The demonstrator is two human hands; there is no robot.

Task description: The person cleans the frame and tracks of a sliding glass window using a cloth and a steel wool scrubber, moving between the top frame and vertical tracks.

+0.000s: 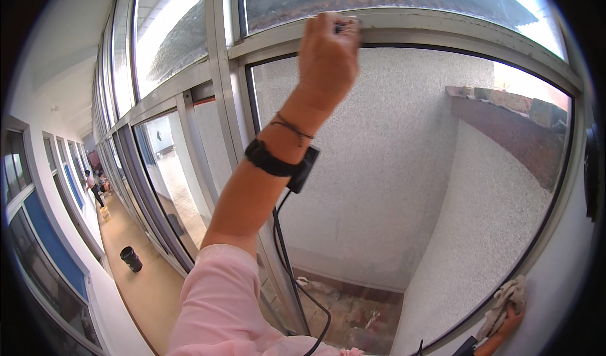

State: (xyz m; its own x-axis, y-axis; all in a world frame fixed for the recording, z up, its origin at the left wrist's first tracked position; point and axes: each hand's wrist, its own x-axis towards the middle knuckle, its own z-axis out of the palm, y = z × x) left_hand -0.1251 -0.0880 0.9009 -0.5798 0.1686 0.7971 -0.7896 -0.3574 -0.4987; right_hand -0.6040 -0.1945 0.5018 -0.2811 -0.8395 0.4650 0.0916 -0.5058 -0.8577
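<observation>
My left hand (328, 56) is raised against the metal crossbar (404, 20) between the upper and lower window panes. Its fingers are curled closed, and a small dark bit shows among them, too unclear to name. A black strap with a box-shaped device (304, 170) is round that wrist, below a thin dark bracelet. Low at the right, my right hand (509, 323) grips a crumpled beige cloth (505, 296) beside the lower corner of the large glass pane (372, 166).
A black cable (276, 230) hangs from the wrist device. To the left, a corridor holds a black bin (130, 259) and a yellow bucket (105, 214) farther off. People (93, 185) are at its far end. Outside the glass stands a rough pale wall (435, 242).
</observation>
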